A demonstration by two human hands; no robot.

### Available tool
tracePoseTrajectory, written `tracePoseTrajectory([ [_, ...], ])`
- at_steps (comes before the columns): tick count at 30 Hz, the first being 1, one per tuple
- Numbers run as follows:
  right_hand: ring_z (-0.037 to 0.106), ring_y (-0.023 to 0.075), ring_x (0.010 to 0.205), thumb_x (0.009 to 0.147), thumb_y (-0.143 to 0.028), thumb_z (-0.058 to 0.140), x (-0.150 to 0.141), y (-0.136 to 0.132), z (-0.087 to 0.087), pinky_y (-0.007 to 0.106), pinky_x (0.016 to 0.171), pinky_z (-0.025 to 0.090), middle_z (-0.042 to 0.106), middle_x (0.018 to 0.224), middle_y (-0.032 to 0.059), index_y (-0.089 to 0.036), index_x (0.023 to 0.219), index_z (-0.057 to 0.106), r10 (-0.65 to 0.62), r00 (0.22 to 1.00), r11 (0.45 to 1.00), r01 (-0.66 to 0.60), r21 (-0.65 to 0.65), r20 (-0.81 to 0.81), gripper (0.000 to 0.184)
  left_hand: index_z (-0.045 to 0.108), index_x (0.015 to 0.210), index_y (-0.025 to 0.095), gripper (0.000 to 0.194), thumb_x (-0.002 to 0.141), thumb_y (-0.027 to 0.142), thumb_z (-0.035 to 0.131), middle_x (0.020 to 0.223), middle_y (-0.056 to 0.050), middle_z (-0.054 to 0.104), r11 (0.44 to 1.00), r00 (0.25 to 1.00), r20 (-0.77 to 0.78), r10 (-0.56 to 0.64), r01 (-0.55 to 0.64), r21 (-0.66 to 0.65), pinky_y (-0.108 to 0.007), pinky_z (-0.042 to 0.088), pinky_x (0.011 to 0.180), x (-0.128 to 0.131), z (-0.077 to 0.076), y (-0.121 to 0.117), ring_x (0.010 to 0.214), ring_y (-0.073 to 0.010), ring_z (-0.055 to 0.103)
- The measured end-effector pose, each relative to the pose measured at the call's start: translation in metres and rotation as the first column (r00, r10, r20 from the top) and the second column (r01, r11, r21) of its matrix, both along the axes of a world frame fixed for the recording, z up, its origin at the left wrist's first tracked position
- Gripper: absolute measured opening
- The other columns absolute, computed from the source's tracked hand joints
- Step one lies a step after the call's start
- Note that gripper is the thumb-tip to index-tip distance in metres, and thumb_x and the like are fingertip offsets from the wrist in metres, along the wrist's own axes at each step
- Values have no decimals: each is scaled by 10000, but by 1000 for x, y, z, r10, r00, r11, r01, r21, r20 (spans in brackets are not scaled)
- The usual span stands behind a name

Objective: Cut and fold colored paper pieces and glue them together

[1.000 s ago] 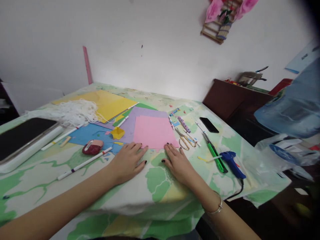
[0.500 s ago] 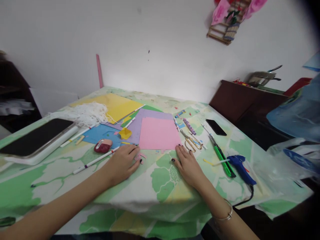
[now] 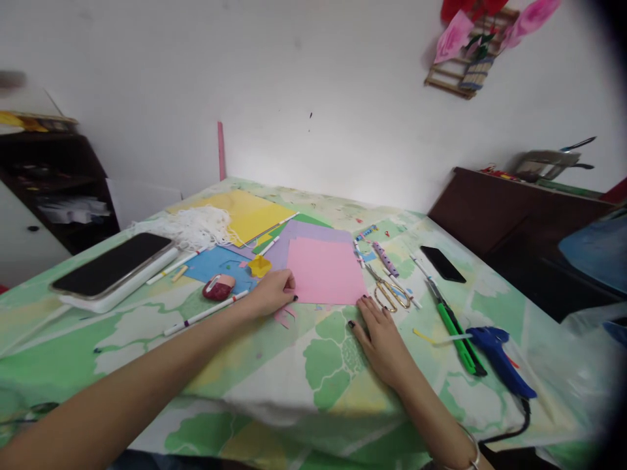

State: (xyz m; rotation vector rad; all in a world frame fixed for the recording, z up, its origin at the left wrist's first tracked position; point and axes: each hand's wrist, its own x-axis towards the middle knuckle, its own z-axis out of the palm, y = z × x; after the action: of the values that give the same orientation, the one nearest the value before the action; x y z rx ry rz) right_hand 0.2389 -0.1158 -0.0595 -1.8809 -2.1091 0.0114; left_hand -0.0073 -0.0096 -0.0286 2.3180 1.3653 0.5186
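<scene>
Pink paper [image 3: 326, 271] lies just past you. Your left hand [image 3: 272, 292] curls by its near left corner, can't tell if pinching; your right hand [image 3: 385, 339] rests open, empty, by its near right.

Table [image 3: 294, 365] draped in a green, white and yellow patterned cloth. At its middle, a pink sheet [image 3: 326, 271] overlaps a purple sheet [image 3: 313, 231]. Far left, a tangle of white string [image 3: 200, 225] sits beside a yellow sheet [image 3: 255, 210]. On the left are a blue sheet [image 3: 206, 263], a dark red case [image 3: 219, 288] and a banded white stick [image 3: 208, 314]. To the right lie gold-handled scissors [image 3: 379, 281], a black phone [image 3: 443, 264], a green cutter [image 3: 454, 333] and, nearer, a blue glue gun [image 3: 502, 360].
</scene>
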Motion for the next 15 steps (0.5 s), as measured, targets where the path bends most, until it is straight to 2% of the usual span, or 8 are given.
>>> tracePoseTrajectory([
  [3,366,279,1310,891,-304,394,5,3,-3,498,1066,294,452,1373,181,-78,1275,489,44,995,995,-36,90,-88,456,541,784,166,55,731,154,532,700,-4,582,999,999,37,-4,5,-39,-244,385,591,0,2,4,665,-147,543],
  [5,417,271,1277,865,-260,423,8,8,1,482,1041,345,499,1335,167,-105,1239,520,108,980,985,-82,154,-165,417,544,780,169,52,732,157,528,688,0,572,999,998,63,-4,7,-45,-242,377,595,2,3,9,668,-147,538],
  [9,480,247,1220,805,-138,457,-2,33,28,437,1020,378,580,1251,136,-130,1196,555,223,949,964,-181,194,-223,403,544,826,173,83,746,186,523,695,5,566,998,994,112,-16,22,-54,-239,385,601,5,3,18,666,-145,543],
  [12,455,263,1218,798,-113,506,-23,61,49,455,1007,353,589,1236,130,-149,1216,550,225,953,974,-212,81,-202,422,542,851,169,115,740,198,546,690,10,568,997,992,124,-26,35,-70,-236,393,603,6,3,20,661,-145,553],
  [13,457,267,1203,793,-110,523,-31,71,53,459,979,363,616,1194,123,-164,1204,562,217,953,975,-221,4,-210,416,540,859,166,124,740,198,550,689,9,568,997,992,124,-22,32,-73,-236,393,602,6,4,19,661,-146,555],
  [15,538,252,1077,770,-97,553,-44,88,54,424,910,400,684,1045,84,-189,1086,632,225,947,968,-244,-57,-228,339,539,878,161,136,747,195,550,699,5,573,997,993,115,-11,19,-69,-238,387,602,6,5,17,667,-149,555],
])
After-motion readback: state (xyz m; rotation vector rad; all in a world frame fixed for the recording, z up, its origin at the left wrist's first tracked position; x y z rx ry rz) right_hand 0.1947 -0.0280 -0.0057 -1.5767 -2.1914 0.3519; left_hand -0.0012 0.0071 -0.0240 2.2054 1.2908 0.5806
